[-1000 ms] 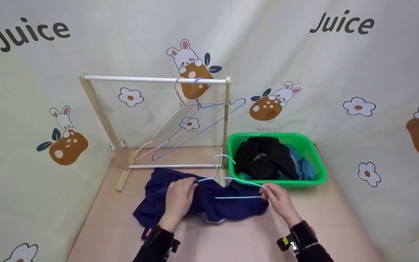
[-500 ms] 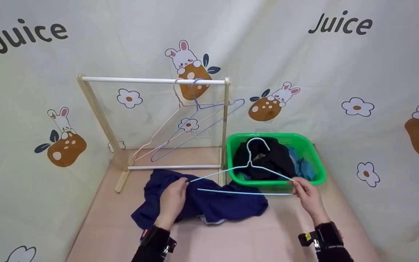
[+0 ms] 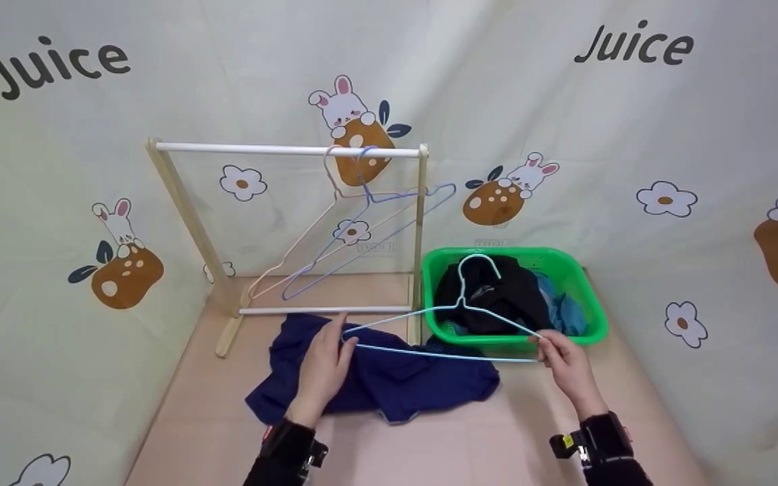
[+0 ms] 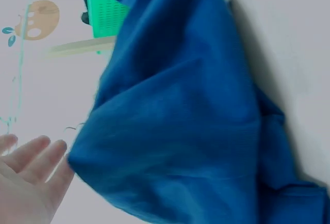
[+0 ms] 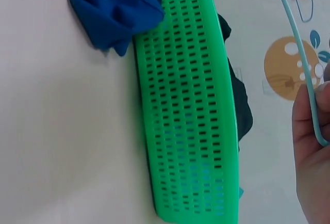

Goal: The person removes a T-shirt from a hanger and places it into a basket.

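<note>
A light blue clothes hanger (image 3: 460, 305) is held up over a crumpled navy garment (image 3: 402, 388) and the front of the basket. My right hand (image 3: 568, 368) pinches its right end, and the right wrist view shows the hanger's bent corner between thumb and fingers. Beside the left end is my left hand (image 3: 321, 364), its fingers extended; whether they touch the wire I cannot tell. In the left wrist view the left hand (image 4: 33, 188) has straight, spread fingers next to the garment (image 4: 175, 121), which lies spread on the table.
A wooden rack (image 3: 288, 148) stands at the back left, with a pink hanger (image 3: 304, 235) and a purple-blue hanger (image 3: 355, 266) on its white bar. To its right sits a green basket (image 3: 595, 317) holding black clothing (image 3: 517, 297) and teal clothing (image 3: 570, 316).
The hanger has moved right and up with my right hand, its hook now in front of the basket. My left hand's fingers have straightened, and the hanger's left corner has come into view.
</note>
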`<state>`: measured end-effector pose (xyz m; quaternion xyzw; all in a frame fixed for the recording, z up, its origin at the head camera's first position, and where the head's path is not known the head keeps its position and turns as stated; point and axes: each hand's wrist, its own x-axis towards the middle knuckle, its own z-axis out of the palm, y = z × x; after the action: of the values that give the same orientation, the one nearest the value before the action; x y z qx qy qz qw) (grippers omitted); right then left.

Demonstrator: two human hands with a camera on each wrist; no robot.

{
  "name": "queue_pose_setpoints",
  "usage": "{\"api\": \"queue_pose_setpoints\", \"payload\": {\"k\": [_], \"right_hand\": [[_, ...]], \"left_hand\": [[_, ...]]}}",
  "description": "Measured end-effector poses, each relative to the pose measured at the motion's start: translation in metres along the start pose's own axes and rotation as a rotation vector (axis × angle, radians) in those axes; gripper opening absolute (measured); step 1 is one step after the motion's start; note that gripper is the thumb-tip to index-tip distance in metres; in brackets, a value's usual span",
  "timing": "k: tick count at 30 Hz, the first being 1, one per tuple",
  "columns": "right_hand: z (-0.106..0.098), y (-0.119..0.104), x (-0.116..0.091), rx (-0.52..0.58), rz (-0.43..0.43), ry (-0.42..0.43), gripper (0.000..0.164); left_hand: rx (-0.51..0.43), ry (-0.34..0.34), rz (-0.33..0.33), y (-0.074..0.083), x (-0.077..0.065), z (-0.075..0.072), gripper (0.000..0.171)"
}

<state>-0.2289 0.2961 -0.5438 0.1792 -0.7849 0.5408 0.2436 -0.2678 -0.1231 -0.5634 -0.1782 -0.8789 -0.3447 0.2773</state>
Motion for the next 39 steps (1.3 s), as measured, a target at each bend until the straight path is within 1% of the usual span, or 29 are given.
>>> {"api": "queue_pose_setpoints", "payload": {"k": [2,5,10,11,15,17,20,22,26,30,35,39], "right_hand": [[0.006,-0.001,0.001,0.011,-0.029,-0.015,0.017],[0.015,-0.004,0.004,0.030,-0.061,-0.035,0.017],[0.026,-0.008,0.008,0.052,-0.072,-0.037,0.017],[0.027,-0.009,0.009,0.056,-0.069,-0.035,0.017],[0.032,-0.013,0.010,0.083,-0.036,-0.032,0.015],[0.033,-0.015,0.009,0.065,-0.018,-0.035,0.016],[0.033,-0.015,0.009,0.051,0.009,-0.038,0.024],[0.032,-0.014,0.008,0.047,0.024,-0.044,0.029],[0.030,-0.009,0.006,0.087,0.077,-0.067,0.034],[0.029,-0.006,0.001,0.078,0.140,-0.088,0.035],[0.032,-0.003,-0.004,0.049,0.171,-0.099,0.034],[0.035,-0.001,-0.007,0.032,0.202,-0.106,0.034]], "left_hand": [[-0.013,0.000,0.047,0.003,0.001,-0.002,0.044],[-0.015,0.002,0.096,0.006,0.002,-0.003,0.036],[0.020,0.048,0.156,0.004,0.002,-0.005,0.007],[0.027,0.063,0.165,0.003,0.002,-0.005,0.005],[0.027,0.130,0.202,-0.003,0.003,-0.009,0.017],[0.020,0.161,0.220,-0.007,0.004,-0.012,0.020],[0.010,0.211,0.229,-0.013,0.006,-0.019,0.020],[-0.001,0.244,0.222,-0.018,0.007,-0.025,0.021],[-0.018,0.324,0.170,-0.027,0.010,-0.044,0.023],[-0.039,0.397,0.084,-0.037,0.012,-0.063,0.027],[-0.083,0.488,-0.070,-0.049,0.010,-0.085,0.034],[-0.097,0.562,-0.196,-0.058,0.008,-0.102,0.032]]}}
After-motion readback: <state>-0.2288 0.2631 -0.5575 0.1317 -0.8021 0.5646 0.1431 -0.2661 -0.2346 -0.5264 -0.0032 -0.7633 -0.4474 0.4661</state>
